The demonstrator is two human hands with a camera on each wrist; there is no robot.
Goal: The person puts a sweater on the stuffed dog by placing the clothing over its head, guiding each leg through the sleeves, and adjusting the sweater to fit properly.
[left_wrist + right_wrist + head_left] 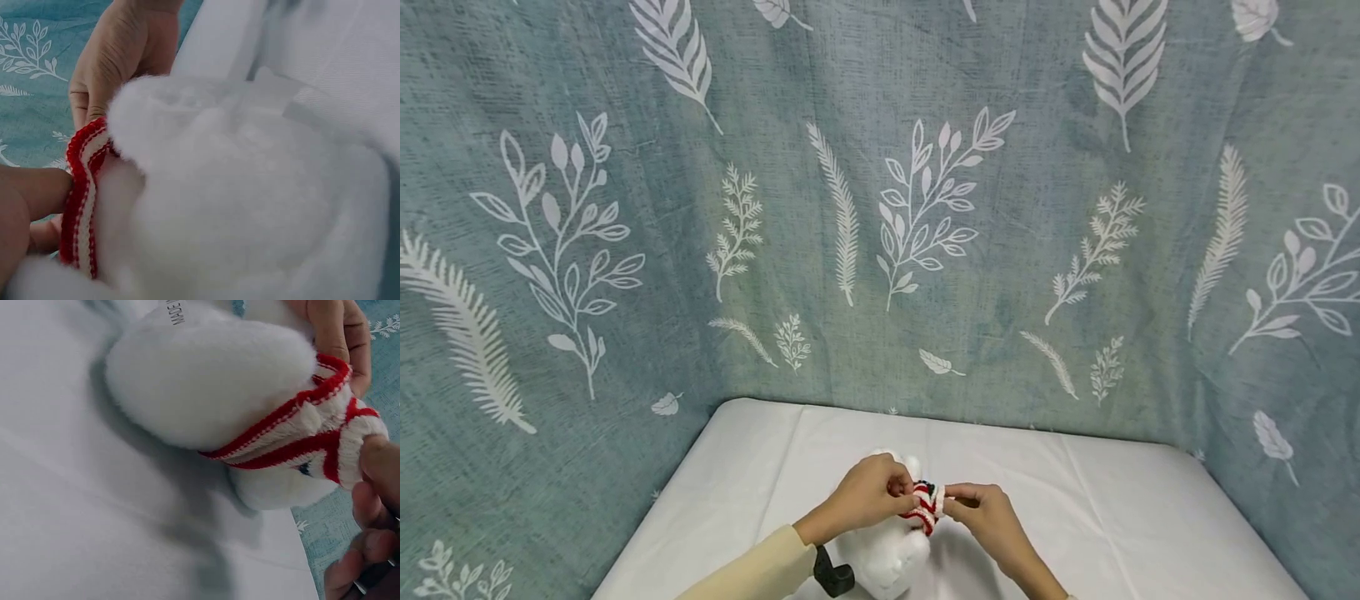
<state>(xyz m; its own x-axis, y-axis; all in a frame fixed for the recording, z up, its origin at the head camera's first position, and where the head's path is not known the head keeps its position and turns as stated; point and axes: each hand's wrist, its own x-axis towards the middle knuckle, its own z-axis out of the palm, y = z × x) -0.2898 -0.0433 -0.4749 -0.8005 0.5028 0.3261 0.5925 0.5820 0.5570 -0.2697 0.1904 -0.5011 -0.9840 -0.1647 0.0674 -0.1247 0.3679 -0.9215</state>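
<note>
A white plush toy (886,557) lies on the white surface. A small red-and-white knitted garment (923,504) is partly around one end of it, with some dark blue knit showing. My left hand (872,493) pinches the garment's red-and-white edge between thumb and fingers, beside the fur. On the opposite side my right hand (981,508) pinches the ribbed white cuff (355,450). In the right wrist view the knit stretches between both hands and wraps a furry part of the toy. The toy's face cannot be made out.
A white-covered table (1112,517) spreads around the toy. Behind and at both sides hangs a blue-green curtain (865,350) with white leaf prints. A printed label (179,315) shows on the toy. A black strap mount (832,575) is on my left wrist.
</note>
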